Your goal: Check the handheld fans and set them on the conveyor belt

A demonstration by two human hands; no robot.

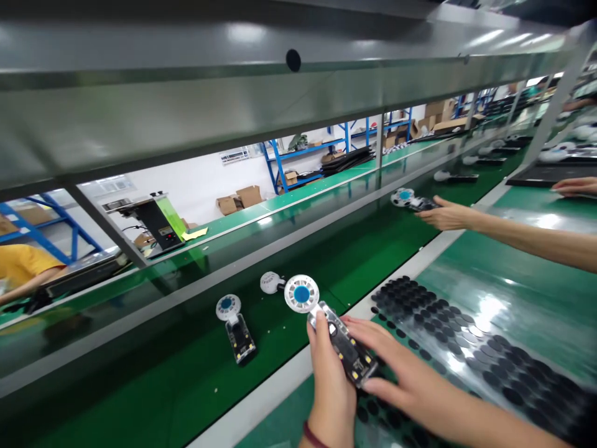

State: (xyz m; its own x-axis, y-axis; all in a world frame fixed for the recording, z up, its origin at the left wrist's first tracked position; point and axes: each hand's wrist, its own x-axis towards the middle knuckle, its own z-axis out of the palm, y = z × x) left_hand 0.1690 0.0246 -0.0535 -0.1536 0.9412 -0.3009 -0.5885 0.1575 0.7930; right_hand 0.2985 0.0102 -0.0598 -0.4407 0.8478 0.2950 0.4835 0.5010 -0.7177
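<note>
In front of me I hold a small device (342,342) with a round, white, slotted head, a blue disc at its centre and a dark body in a clear case. My left hand (330,373) is wrapped round its near side, thumb along the body. My right hand (396,361) grips the other side of the body, fingers bent against its edge. Beyond them, on the green belt (186,386), lies a similar device (236,330), blue disc facing up. Close behind the held head sits another one (270,282), plain white side showing.
Sheets of black round stickers (429,317) cover the worktop at my right. A co-worker's hand (445,214) holds a similar device over the belt; another person's hand (576,185) is farther right. More devices (454,177) lie along the belt. A metal beam (233,118) hangs overhead.
</note>
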